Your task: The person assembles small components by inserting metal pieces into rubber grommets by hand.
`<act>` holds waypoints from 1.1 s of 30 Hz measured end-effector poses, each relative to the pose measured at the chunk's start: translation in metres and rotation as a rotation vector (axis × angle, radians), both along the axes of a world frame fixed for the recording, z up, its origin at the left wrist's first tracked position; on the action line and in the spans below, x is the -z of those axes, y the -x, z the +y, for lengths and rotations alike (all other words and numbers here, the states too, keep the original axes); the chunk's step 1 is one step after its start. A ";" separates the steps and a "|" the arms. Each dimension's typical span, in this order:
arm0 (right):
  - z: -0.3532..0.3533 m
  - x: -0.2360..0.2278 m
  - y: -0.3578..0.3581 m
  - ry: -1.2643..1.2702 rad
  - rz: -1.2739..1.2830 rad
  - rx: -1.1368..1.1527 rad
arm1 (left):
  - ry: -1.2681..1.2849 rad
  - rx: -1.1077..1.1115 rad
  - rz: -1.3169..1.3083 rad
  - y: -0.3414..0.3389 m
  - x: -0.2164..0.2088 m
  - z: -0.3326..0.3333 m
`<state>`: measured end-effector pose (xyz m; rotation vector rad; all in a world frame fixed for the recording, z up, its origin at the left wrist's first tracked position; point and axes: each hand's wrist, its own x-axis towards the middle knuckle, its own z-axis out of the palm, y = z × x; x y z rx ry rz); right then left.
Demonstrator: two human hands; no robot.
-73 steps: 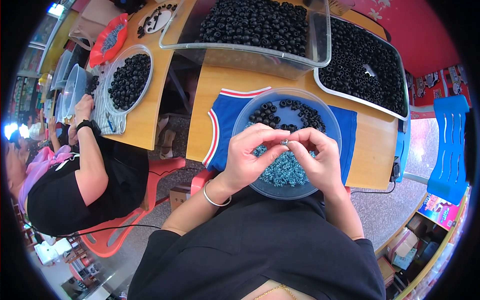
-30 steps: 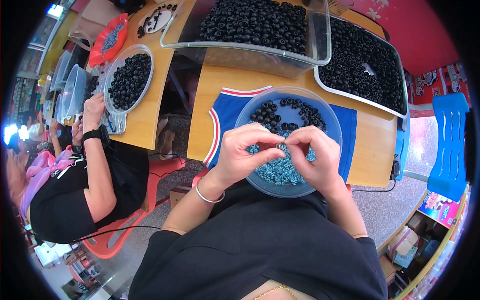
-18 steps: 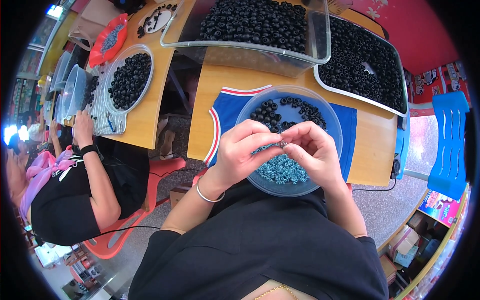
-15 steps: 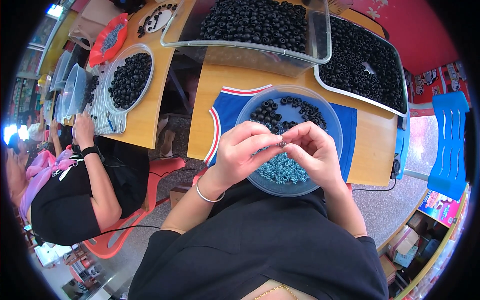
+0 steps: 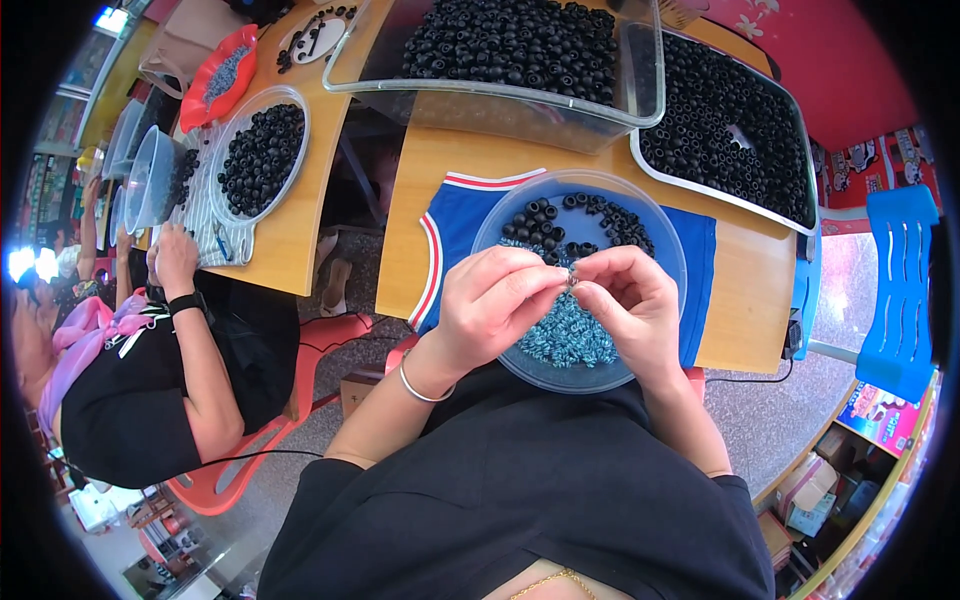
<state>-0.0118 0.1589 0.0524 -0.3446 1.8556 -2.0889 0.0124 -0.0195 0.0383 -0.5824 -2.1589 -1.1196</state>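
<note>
Left hand (image 5: 495,305), centre of frame: thumb and forefinger tips pinched together on a small shiny piece (image 5: 572,279). Right hand (image 5: 638,305): thumb and forefinger clamped on the same piece, which sits over the basin. Beneath: round clear plastic basin (image 5: 558,381), holding teal coiled pieces (image 5: 572,340) and black hollow beads (image 5: 540,228). Under basin: blue sleeveless jersey (image 5: 457,225), red-and-white trim, on wooden table (image 5: 745,325). Top centre: clear rectangular bin (image 5: 500,118), black beads inside. Upper right: white-rimmed tray (image 5: 735,204), likewise filled.
</note>
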 end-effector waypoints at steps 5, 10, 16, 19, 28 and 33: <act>-0.002 0.002 -0.002 0.038 0.009 0.044 | 0.053 -0.016 0.029 0.000 0.003 0.001; -0.003 0.001 -0.005 0.078 0.040 0.059 | 0.130 0.032 0.080 0.004 0.007 -0.001; -0.008 0.003 -0.005 -0.030 0.246 0.141 | 0.143 0.002 0.046 0.003 0.010 0.002; -0.009 0.002 -0.004 -0.213 0.528 0.191 | 0.110 0.011 0.024 0.004 0.011 0.003; -0.007 -0.002 0.005 -0.327 0.853 0.170 | -0.319 0.159 -0.330 0.000 0.005 0.006; 0.010 -0.004 0.007 0.063 0.028 0.121 | -0.544 0.235 -0.569 -0.003 0.005 -0.005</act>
